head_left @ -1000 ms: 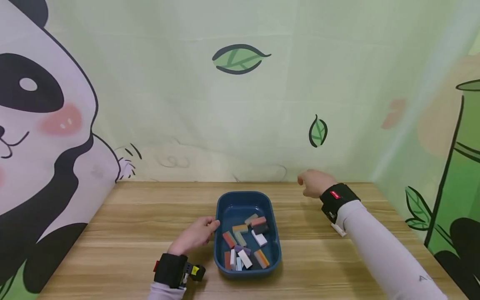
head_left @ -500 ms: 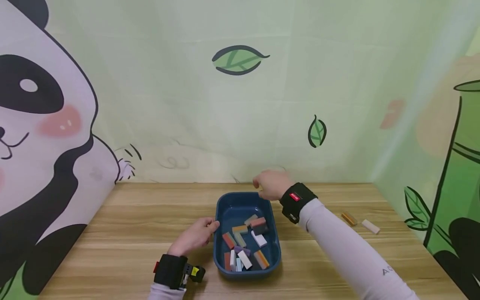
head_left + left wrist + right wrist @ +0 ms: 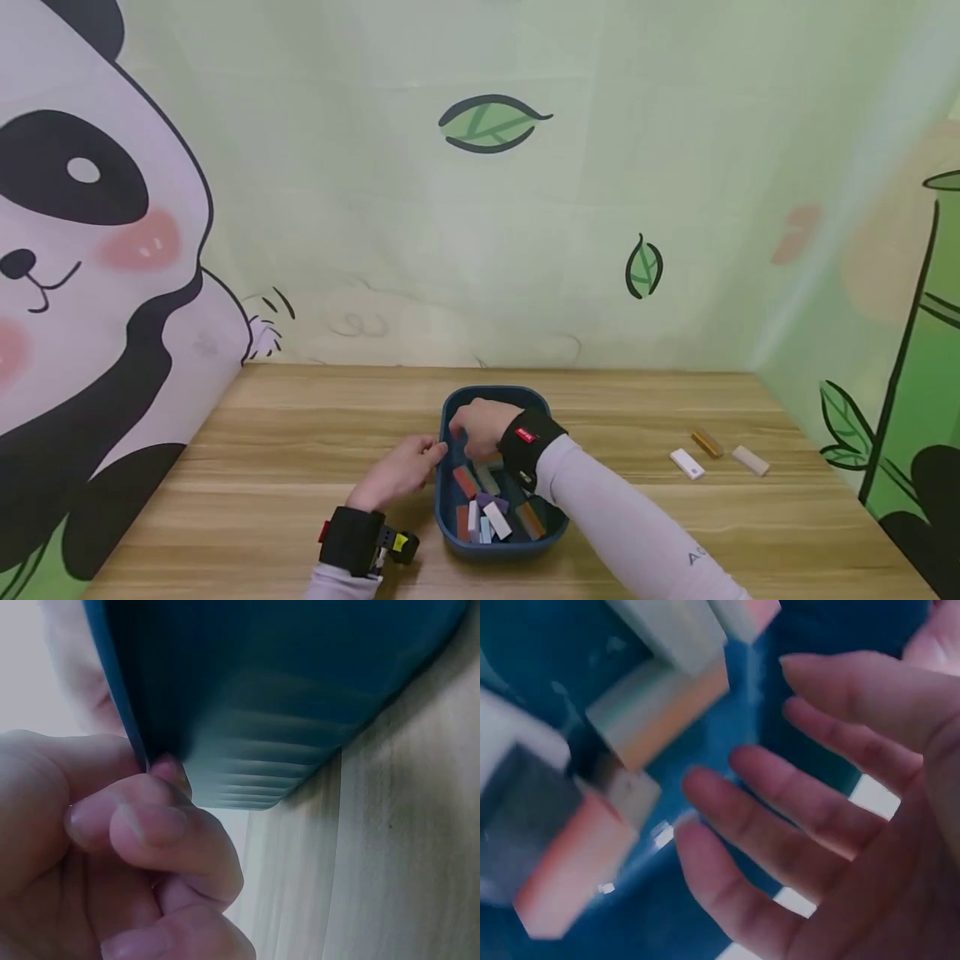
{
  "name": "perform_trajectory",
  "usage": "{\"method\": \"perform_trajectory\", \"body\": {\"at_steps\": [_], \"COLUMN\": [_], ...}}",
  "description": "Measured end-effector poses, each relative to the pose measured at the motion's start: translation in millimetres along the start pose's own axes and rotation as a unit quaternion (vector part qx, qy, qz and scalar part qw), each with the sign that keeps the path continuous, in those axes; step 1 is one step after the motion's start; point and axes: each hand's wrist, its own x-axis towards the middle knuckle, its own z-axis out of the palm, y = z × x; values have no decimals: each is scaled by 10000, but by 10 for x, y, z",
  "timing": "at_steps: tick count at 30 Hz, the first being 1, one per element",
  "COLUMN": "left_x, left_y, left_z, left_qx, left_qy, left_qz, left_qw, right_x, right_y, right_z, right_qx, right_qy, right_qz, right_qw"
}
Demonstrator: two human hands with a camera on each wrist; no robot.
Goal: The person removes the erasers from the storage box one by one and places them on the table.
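A dark blue rectangular bin (image 3: 501,551) stands on the table with several small rectangular blocks inside. Among them are a red block (image 3: 465,482), a white block (image 3: 497,519) and a purple block (image 3: 492,502). On the bin's left side my left hand (image 3: 397,473) pinches the rim between thumb and fingers, seen closely in the left wrist view. My right hand (image 3: 486,425) reaches into the bin's far half. In the right wrist view its fingers are spread and relaxed, holding nothing, beside an orange-edged block (image 3: 664,712) and a pinkish block (image 3: 577,862). My right wrist hides some blocks.
Right of the bin, three loose blocks lie on the wooden table (image 3: 337,400): a white one (image 3: 687,463), an orange-brown one (image 3: 707,443) and a beige one (image 3: 751,460). A printed fabric backdrop (image 3: 360,208) rises behind the table.
My right hand has swept left from beyond the bin's right side and down into it. Three loose blocks at the right have come into sight from behind the arm. My left hand keeps its grip.
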Motion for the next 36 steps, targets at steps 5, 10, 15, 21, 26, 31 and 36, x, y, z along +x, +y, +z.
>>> {"method": "perform_trajectory", "body": {"at_steps": [5, 10, 15, 21, 26, 31, 36], "left_x": [16, 18, 17, 20, 30, 21, 19], "left_y": [-10, -1, 7, 11, 22, 6, 16], "left_z": [8, 5, 5, 17, 1, 14, 8], "left_qx": [120, 139, 208, 250, 315, 292, 209], "left_qy": [23, 30, 27, 71, 122, 80, 64], "left_qz": [10, 19, 10, -53, -60, -69, -47], "left_qw": [9999, 9999, 9998, 9996, 9994, 9995, 9997], "right_x": [8, -66, -176, -272, -357, -437, -423], "right_y": [-22, -12, 3, 77, 75, 15, 3], "right_z": [79, 77, 88, 100, 105, 143, 154], "right_qx": [-196, -179, -99, -268, -600, -621, -740], "right_qy": [-261, -328, -626, -831, -962, -962, -915], "right_qz": [-33, 28, -79, -436, -378, -166, -169], "right_qw": [9995, 9993, 9980, 9952, 9928, 9933, 9929]}}
